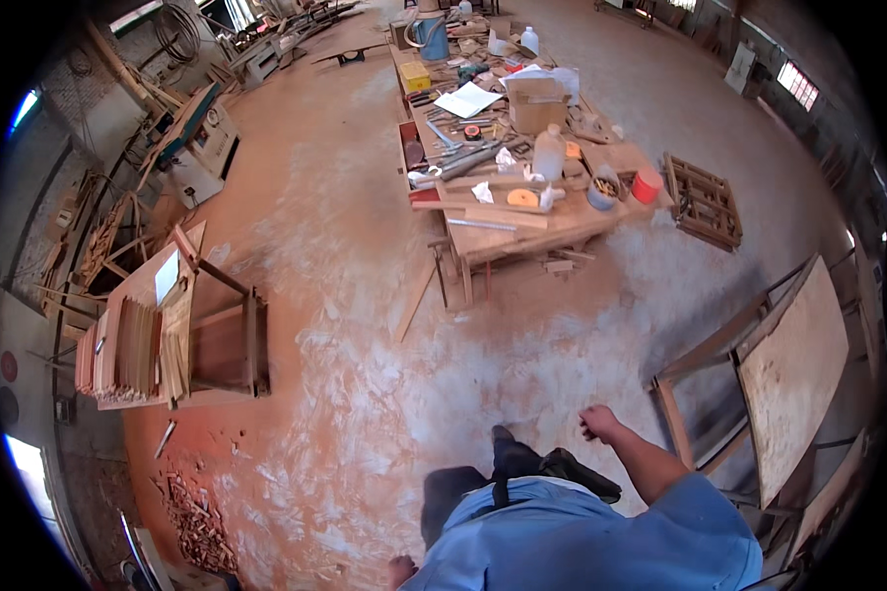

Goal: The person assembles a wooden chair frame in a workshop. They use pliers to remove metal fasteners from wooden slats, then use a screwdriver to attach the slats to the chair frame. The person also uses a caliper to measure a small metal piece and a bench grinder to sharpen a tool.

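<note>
My right hand [598, 424] hangs out over the dusty floor at the end of my bare forearm. Its fingers are curled in and nothing shows in them. It touches nothing; the nearest thing is a wooden frame with a pale board [793, 379] leaning on it, off to the right. Only a small part of my left hand [401, 571] shows, low beside my blue shirt, and its fingers cannot be made out. Ahead stands a cluttered workbench [522, 239], well beyond both hands, bearing tools, papers, a cardboard box [540, 106] and a cloudy plastic jug [549, 153].
At left a wooden stand holds a stack of reddish boards [128, 345]. A pile of wood scraps [195, 522] lies below it. A slatted wooden frame [703, 200] rests on the floor right of the bench. A machine [199, 148] stands along the left wall.
</note>
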`<state>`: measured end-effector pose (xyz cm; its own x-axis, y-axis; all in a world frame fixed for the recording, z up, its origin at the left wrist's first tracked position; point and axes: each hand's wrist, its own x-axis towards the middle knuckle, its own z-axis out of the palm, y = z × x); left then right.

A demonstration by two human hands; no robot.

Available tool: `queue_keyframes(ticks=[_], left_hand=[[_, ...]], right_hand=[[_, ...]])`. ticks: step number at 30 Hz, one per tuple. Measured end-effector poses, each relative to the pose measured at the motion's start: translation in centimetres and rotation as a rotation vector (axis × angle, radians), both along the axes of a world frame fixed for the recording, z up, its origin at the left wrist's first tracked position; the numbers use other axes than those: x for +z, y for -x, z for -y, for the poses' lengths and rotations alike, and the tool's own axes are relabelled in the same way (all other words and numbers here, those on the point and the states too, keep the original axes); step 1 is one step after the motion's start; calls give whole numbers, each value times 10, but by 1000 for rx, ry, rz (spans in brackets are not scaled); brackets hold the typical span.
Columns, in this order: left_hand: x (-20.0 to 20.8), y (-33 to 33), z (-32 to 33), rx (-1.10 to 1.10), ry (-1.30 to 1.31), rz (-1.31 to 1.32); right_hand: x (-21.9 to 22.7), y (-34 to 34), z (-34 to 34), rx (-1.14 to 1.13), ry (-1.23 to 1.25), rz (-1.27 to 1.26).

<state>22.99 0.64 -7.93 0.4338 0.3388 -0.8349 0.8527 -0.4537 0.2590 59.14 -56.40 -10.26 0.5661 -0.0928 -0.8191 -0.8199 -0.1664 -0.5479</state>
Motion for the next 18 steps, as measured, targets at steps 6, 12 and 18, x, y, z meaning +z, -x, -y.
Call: queue_keyframes(ticks=[6,12,18], left_hand=[[-47,-162,-33,100,87,44],[-108,-329,-168,-492,-37,365],[3,-595,-314,563,298,328]], right_hand=[[81,-248,-124,223,36,221],[82,-359,-256,46,-80,231],[71,-415,-340,-58,-85,84]])
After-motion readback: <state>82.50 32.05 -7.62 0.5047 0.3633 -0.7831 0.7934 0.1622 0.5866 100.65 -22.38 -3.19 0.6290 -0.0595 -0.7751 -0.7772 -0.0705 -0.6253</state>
